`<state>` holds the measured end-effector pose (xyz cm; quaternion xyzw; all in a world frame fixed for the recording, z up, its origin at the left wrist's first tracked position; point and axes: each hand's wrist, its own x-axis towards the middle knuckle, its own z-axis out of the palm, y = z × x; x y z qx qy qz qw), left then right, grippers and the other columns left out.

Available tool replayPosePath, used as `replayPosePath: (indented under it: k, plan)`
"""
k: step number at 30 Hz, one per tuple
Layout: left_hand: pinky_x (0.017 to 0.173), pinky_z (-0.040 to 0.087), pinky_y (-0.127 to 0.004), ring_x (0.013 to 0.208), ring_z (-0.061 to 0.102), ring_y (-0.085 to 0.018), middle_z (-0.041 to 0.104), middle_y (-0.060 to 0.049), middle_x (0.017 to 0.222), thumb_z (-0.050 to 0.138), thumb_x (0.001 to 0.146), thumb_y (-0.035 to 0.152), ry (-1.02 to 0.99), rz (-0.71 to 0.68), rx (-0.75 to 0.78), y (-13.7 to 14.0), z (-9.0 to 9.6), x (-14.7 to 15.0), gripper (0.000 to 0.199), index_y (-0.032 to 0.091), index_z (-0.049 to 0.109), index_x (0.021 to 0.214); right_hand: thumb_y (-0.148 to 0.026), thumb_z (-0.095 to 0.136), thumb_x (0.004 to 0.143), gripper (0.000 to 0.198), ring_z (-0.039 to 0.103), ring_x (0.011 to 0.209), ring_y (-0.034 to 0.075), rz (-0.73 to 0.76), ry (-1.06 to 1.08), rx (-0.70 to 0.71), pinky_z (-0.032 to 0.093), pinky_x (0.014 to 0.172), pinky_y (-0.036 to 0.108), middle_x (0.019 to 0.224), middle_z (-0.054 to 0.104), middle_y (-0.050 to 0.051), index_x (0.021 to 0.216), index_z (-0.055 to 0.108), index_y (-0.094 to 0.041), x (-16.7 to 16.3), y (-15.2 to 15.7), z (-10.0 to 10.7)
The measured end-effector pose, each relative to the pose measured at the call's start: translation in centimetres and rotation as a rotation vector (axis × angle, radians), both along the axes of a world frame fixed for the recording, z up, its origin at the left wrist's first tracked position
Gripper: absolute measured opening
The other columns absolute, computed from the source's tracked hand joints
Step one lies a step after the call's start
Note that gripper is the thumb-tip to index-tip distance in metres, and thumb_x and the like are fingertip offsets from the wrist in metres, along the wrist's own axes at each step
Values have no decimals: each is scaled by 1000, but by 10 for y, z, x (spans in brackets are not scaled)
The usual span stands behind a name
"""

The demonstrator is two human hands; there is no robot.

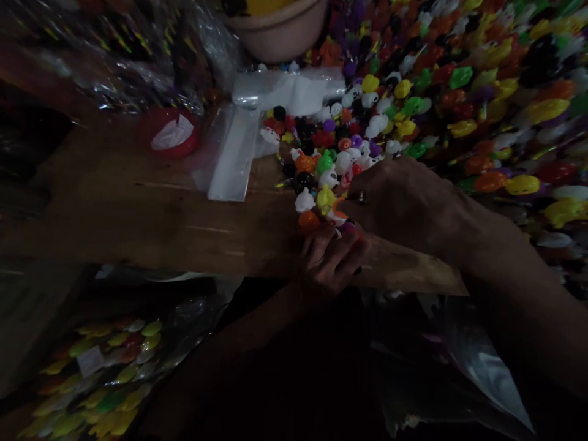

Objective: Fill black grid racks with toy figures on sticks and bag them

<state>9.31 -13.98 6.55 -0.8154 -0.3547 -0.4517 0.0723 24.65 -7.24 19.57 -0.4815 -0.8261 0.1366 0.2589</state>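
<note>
At the front edge of a wooden table, my left hand (331,260) curls its fingers round a few small plastic toy figures; bits of white, purple and red show at the fingertips. Just above it, my right hand (399,199) is bent down over the pile with its fingers closed, and whatever they hold is hidden. Close to both hands lie a yellow toy figure (326,199), a white toy figure (304,200) and an orange toy figure (308,222). Behind them spreads a loose heap of similar figures (349,141) in several colours.
Clear plastic bags (233,159) lie left of the heap on the wooden table (151,208). A red dish (184,146) holds white paper. A pale basin (280,27) stands at the back. More figures (519,122) fill the right side. Bagged figures (105,367) sit below, at left.
</note>
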Motion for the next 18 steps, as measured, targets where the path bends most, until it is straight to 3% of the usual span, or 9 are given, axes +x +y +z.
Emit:
replayPosePath:
  k: [3,5,7,10,15,18]
  plan:
    - [91,53,-42,108,69,-27,74,-7,117,62,95,16,13,54,49,4,4,-3,31,24,63,125,-26,75,83,14,59,55,10,199,-302,-167,40,54,23,70,68,-2,94,75,-18,-4,9,15]
    - [90,52,-41,105,69,-27,75,-7,115,65,93,14,22,68,76,5,7,-4,28,20,66,121,-19,74,83,6,53,51,7,209,-340,-221,34,50,22,64,66,-3,88,76,-18,-4,11,19]
    - [90,52,-39,106,67,-28,75,-8,114,65,92,14,18,67,78,5,11,-5,29,17,67,121,-16,72,83,4,46,48,6,222,-344,-208,31,49,23,58,62,-4,80,75,-17,-2,11,18]
    - [91,53,-38,107,66,-27,75,-9,113,66,92,14,14,54,64,4,13,-8,30,16,66,122,-22,69,87,21,39,45,6,233,-333,-164,28,46,24,51,54,-4,66,68,-17,4,10,15]
    - [92,54,-38,109,66,-25,74,-11,118,58,97,16,22,-7,22,3,11,-14,32,16,62,128,-36,72,89,39,34,44,6,163,-296,-179,27,42,23,46,44,-6,57,56,-19,1,7,25]
    - [91,53,-38,109,66,-24,74,-10,117,57,98,16,23,2,24,4,9,-14,31,17,62,128,-35,74,87,47,28,45,7,131,-345,-126,26,44,26,45,38,-6,54,45,-20,-7,5,26]
